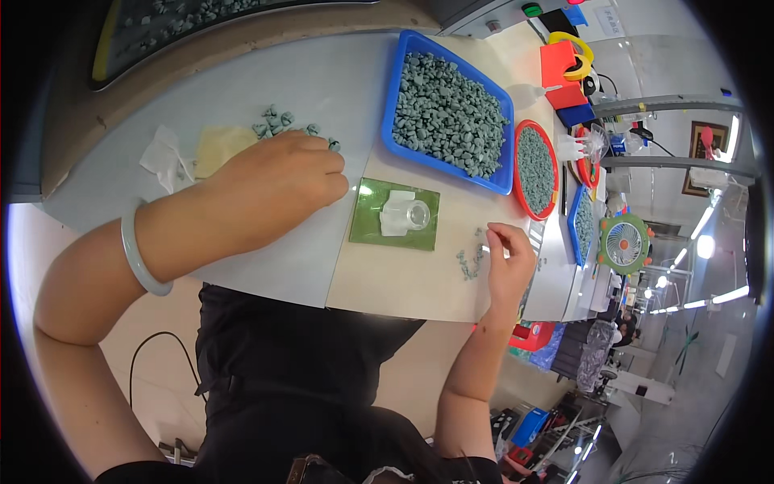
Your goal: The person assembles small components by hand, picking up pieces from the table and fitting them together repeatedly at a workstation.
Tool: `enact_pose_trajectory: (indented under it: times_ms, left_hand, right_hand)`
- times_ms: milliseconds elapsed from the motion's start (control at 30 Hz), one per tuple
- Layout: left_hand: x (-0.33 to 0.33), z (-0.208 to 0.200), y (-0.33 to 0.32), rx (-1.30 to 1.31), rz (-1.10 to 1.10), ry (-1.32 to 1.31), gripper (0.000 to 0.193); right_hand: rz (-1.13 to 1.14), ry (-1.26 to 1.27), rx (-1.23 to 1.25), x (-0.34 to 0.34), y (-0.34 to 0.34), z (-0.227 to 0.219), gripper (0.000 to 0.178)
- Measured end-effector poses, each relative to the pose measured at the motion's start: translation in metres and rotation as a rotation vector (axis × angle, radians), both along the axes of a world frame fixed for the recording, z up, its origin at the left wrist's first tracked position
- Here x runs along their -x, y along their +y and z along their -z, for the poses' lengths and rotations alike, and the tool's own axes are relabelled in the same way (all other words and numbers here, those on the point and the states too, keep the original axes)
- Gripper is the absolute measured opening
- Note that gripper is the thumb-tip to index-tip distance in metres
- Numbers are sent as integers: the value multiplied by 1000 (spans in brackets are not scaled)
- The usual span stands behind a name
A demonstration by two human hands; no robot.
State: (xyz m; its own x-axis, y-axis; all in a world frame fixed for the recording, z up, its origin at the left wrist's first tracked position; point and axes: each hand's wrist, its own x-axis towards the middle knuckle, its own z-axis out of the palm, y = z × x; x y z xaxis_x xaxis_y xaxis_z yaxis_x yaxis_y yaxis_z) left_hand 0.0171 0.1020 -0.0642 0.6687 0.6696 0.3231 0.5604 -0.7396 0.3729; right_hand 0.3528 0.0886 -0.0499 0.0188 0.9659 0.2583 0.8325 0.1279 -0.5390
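Observation:
My left hand [278, 184], with a pale bangle [139, 250] on its wrist, reaches over the left part of the table. Its fingers are curled down at a small pile of grey-green pieces [272, 123], and the fingertips are hidden behind the hand. My right hand [511, 262] has thumb and forefinger close together beside a loose row of smaller grey-green bits [469, 264]; what they hold, if anything, is too small to make out. Between the hands lies a green mat [367, 224] bearing a small clear round container [417, 214] and some white material [393, 219].
A blue tray [389, 125] full of grey-green pieces stands beyond the mat. Right of it are a red round tray [551, 194] of finer pieces and another blue tray [574, 230]. A yellowish sheet [222, 148] and crumpled white tissue [164, 157] lie at left. A fan [625, 244] stands farther right.

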Motion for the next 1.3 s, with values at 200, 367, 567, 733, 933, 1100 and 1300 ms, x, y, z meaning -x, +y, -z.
enact_pose_trajectory:
  times_ms: [200, 367, 567, 733, 933, 1100, 1300]
  left_hand:
    - [-14, -14, -3, 516, 52, -432, 9]
    - [-22, 0, -1, 1170, 128, -553, 16]
    - [-12, 12, 4, 1409, 106, -592, 16]
    - [-11, 9, 6, 1430, 143, -629, 17]
    - [-14, 22, 3, 1620, 145, -709, 17]
    - [-12, 19, 4, 1702, 146, -745, 17]
    - [-12, 21, 5, 1587, 104, -695, 14]
  right_hand:
    - [-117, -148, 117, 5, 17, -1, 10]
    - [-213, -323, 60, 18, 17, -1, 11]
    - [-138, -322, 64, 28, 16, 10, 16]
    - [-181, 224, -83, 61, -11, 3, 19]
    - [-509, 331, -215, 132, -36, 22, 27]
    - [-516, 402, -311, 136, -34, 35, 25]
    - [-424, 466, -91, 133, -33, 30, 14]
